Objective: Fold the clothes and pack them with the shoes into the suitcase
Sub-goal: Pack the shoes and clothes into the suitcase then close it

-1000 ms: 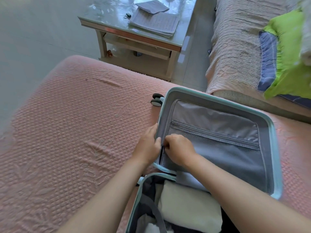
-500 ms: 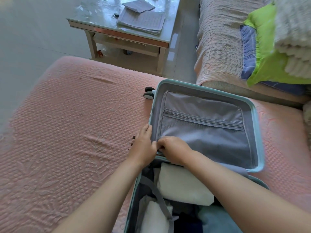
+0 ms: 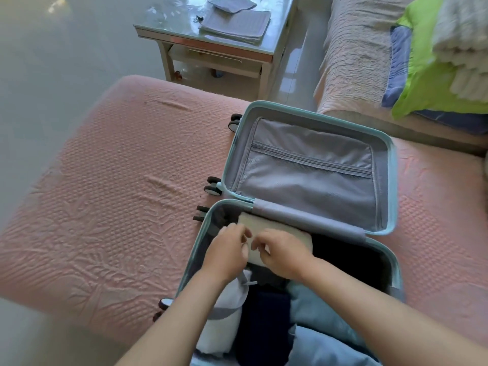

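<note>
The suitcase (image 3: 393, 180) lies open on the pink bed (image 3: 105, 207), its lid flat and showing a zipped mesh pocket (image 3: 311, 175). Both hands hover close together over the near half. The left hand (image 3: 227, 249) and right hand (image 3: 282, 252) have their fingers curled above a folded cream cloth (image 3: 264, 223); I cannot tell whether they pinch anything. A light blue garment (image 3: 317, 313) and a navy garment (image 3: 261, 313) lie nearer. Beyond stands a glass-topped desk (image 3: 169, 25) with papers (image 3: 237, 22).

Your head camera looks forward and steeply down, close over the open suitcase (image 3: 317, 191) on the bed (image 3: 118, 207).
</note>
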Tool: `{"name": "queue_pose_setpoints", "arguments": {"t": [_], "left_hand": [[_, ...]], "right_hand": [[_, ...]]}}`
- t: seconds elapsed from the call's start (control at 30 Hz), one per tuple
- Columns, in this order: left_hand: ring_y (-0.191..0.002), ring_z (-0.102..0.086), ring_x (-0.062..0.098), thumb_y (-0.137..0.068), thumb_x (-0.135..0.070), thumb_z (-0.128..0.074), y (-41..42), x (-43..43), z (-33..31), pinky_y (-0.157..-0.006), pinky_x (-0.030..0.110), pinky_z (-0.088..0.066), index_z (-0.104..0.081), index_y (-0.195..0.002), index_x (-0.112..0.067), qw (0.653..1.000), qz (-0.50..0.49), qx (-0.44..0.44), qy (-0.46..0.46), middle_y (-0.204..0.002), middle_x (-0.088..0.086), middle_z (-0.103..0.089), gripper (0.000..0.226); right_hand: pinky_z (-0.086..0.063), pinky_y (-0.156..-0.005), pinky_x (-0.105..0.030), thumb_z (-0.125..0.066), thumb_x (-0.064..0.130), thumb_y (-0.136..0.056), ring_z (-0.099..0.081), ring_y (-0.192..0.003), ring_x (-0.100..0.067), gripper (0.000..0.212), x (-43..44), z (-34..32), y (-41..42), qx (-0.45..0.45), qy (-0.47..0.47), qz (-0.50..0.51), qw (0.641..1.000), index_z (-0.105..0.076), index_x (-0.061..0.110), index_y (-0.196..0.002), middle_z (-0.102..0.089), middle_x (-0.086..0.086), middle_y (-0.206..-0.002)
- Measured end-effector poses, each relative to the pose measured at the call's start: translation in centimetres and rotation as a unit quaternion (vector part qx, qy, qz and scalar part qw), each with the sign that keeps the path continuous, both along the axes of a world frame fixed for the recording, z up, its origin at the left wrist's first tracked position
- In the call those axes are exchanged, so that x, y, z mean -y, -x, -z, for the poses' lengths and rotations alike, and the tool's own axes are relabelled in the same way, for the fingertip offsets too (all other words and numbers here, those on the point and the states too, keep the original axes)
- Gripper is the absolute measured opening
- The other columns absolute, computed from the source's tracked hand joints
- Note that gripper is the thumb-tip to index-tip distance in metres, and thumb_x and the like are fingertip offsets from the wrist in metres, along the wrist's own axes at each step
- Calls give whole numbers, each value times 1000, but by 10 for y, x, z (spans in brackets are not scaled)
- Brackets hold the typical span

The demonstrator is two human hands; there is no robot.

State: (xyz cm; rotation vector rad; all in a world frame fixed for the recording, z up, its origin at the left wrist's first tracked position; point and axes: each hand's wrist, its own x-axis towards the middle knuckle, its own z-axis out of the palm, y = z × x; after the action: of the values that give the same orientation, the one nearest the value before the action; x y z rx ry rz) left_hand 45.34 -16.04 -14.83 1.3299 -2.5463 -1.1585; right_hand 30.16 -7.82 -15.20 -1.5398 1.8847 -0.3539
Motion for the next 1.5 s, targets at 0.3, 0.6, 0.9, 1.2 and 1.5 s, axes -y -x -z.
{"name": "queue_pose_setpoints", "arguments": {"t": [0.3,0.6,0.9,1.2,1.5], "left_hand": [[-103,-57,16,-90,-19,-57,-50,-56,23,-89,32,-47,-59,-120,-26,997,24,52,-58,-107,-4,-56,31],[-120,-39,19,-92,-27,-50,-38,-65,33,-97,28,-33,-62,-120,-26,967,223,81,94,-126,-5,-51,30],[-107,-51,27,-89,-21,-50,25,-81,7,-87,37,-41,-64,-118,-23,949,258,105,145,-117,0,-58,32],[-119,-47,23,-93,-19,-51,159,-182,-5,-96,40,-46,-52,-136,-23,954,301,-4,6,-133,-2,-52,43],[-130,-38,24,-87,-23,-61,196,-239,13,-106,39,-40,-43,-145,-20,946,324,-9,22,-145,-1,-42,60]], "right_hand": [[-46,-81,-34,-60,28,-90,-61,-107,-27,22,-50,32,-57,14,-99,14,995,-69,28,-110,-68,-1,-110],[-50,-92,-29,-72,33,-86,-65,-104,-12,28,-65,40,-42,103,-156,226,956,-73,26,-113,-73,7,-108],[-49,-84,-33,-58,7,-88,-61,-94,-15,23,-129,-5,32,-6,27,337,941,-73,23,-97,-65,6,-98],[-42,-107,-37,-59,4,-82,-54,-124,-21,55,-251,-4,153,16,-79,434,897,-56,20,-135,-58,0,-131],[-32,-102,-42,-59,53,-84,-57,-75,-12,41,-284,-7,176,-60,-212,250,943,-55,22,-58,-61,7,-61]]}}
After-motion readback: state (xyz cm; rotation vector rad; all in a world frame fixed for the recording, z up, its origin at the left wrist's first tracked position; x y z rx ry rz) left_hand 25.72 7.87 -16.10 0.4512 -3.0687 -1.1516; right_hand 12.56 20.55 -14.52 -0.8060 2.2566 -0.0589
